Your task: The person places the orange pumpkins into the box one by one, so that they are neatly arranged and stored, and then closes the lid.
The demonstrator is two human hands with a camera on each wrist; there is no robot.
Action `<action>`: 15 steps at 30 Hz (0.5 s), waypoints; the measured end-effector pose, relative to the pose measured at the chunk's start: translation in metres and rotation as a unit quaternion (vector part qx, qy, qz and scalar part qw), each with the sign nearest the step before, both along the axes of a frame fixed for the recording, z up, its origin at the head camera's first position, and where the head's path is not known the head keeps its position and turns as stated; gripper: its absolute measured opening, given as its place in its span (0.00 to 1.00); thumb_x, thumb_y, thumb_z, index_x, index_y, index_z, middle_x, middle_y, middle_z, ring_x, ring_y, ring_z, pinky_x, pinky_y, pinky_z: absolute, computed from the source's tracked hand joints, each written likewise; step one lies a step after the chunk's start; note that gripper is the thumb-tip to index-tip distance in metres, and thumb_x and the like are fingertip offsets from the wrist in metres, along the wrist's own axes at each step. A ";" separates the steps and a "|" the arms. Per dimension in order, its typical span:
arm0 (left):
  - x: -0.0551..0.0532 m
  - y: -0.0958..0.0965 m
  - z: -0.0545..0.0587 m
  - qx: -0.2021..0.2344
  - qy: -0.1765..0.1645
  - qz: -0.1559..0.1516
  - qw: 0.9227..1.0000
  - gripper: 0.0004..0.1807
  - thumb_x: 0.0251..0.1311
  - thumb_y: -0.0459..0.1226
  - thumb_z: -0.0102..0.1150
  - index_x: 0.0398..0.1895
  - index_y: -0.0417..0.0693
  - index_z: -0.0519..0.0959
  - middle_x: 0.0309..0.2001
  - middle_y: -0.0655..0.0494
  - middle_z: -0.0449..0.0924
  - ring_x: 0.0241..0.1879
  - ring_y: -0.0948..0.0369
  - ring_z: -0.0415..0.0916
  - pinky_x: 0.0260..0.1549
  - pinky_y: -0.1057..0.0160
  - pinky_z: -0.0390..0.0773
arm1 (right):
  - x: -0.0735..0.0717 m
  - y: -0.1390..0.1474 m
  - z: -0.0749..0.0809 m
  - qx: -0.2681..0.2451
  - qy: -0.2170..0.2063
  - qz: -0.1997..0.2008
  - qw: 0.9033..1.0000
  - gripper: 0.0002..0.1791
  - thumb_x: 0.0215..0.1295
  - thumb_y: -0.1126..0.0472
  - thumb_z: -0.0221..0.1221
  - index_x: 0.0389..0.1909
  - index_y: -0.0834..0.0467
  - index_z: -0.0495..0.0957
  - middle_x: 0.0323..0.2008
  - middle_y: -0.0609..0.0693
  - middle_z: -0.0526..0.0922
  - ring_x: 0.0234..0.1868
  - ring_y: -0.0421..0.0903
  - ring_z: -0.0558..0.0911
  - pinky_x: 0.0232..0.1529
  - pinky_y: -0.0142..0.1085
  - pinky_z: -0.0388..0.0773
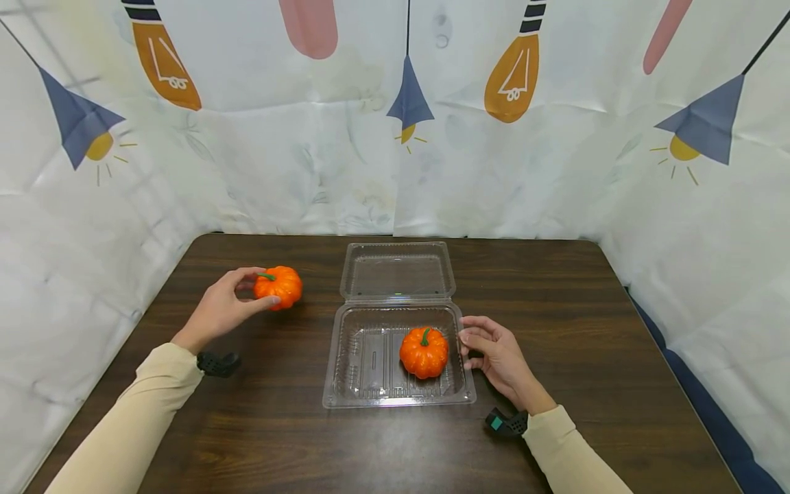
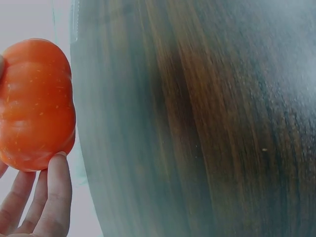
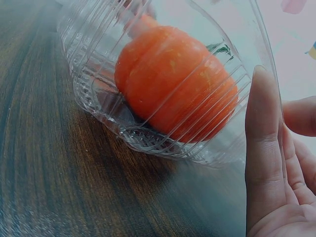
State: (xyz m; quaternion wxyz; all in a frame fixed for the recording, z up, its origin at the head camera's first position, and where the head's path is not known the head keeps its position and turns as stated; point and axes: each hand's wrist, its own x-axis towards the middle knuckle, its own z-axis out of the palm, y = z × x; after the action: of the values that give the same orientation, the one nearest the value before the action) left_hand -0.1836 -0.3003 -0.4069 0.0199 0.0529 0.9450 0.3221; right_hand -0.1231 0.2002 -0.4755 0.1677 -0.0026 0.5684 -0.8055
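1 pumpkin [image 1: 424,354] in clear container [image 1: 364,357]

Clear container [image 1: 370,377] lies open on dark desk [image 1: 265,418]

The desk has brown wood grain running side to side, rounded far corners and a soft sheen just before the container. The container's hinged lid [image 1: 398,271] is folded back toward the far edge.

At frame left, the person's left grip [image 2: 53,205] holds an orange pumpkin [image 2: 38,106]; a wood-grained worktop [image 2: 197,128] fills centre and right.
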 end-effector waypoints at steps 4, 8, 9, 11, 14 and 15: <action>0.002 0.004 0.001 -0.002 0.006 -0.005 1.000 0.44 0.63 0.59 0.68 0.74 0.44 0.67 0.71 0.36 0.69 0.65 0.39 0.74 0.56 0.36 0.81 | 0.000 0.000 0.001 -0.003 0.000 0.000 1.000 0.14 0.74 0.65 0.60 0.57 0.53 0.76 0.36 0.41 0.87 0.29 0.37 0.83 0.28 0.31 0.87; 0.003 0.007 0.002 -0.010 0.011 -0.014 1.000 0.43 0.64 0.58 0.68 0.74 0.43 0.67 0.71 0.35 0.69 0.65 0.38 0.74 0.56 0.35 0.80 | 0.000 0.000 0.001 0.000 0.002 0.000 1.000 0.14 0.74 0.65 0.60 0.57 0.53 0.75 0.35 0.41 0.87 0.29 0.37 0.83 0.28 0.31 0.87; 0.004 0.008 0.002 -0.012 0.011 -0.017 1.000 0.43 0.64 0.57 0.68 0.74 0.43 0.67 0.71 0.35 0.69 0.65 0.37 0.74 0.56 0.35 0.80 | 0.000 0.000 0.001 0.001 0.003 0.000 1.000 0.14 0.74 0.65 0.60 0.57 0.53 0.75 0.35 0.41 0.87 0.29 0.37 0.83 0.28 0.31 0.87; 0.004 0.010 0.003 -0.014 0.011 -0.019 1.000 0.43 0.64 0.57 0.68 0.74 0.43 0.67 0.71 0.35 0.69 0.65 0.37 0.74 0.57 0.35 0.80 | 0.000 0.000 0.001 0.002 0.004 0.001 1.000 0.14 0.74 0.65 0.60 0.57 0.53 0.75 0.35 0.41 0.87 0.29 0.37 0.83 0.28 0.31 0.87; 0.006 0.013 0.005 -0.012 0.010 -0.022 1.000 0.43 0.64 0.58 0.68 0.74 0.43 0.67 0.70 0.36 0.69 0.65 0.37 0.74 0.56 0.35 0.80 | 0.000 0.000 0.001 0.001 0.003 0.001 1.000 0.14 0.74 0.65 0.60 0.57 0.53 0.75 0.35 0.41 0.87 0.29 0.37 0.83 0.28 0.31 0.87; 0.006 0.013 0.005 -0.010 0.010 -0.024 1.000 0.43 0.64 0.58 0.68 0.74 0.44 0.67 0.70 0.36 0.69 0.65 0.37 0.74 0.56 0.35 0.81 | 0.000 0.000 0.001 0.001 0.003 0.001 1.000 0.14 0.74 0.65 0.60 0.57 0.53 0.75 0.35 0.41 0.87 0.29 0.37 0.83 0.28 0.31 0.87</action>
State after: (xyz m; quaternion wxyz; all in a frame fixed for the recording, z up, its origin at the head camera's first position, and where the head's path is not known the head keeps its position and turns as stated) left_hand -0.1777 -0.2871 -0.4016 0.0182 0.0785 0.9470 0.3110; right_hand -0.1230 0.2000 -0.4749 0.1666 -0.0051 0.5698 -0.8047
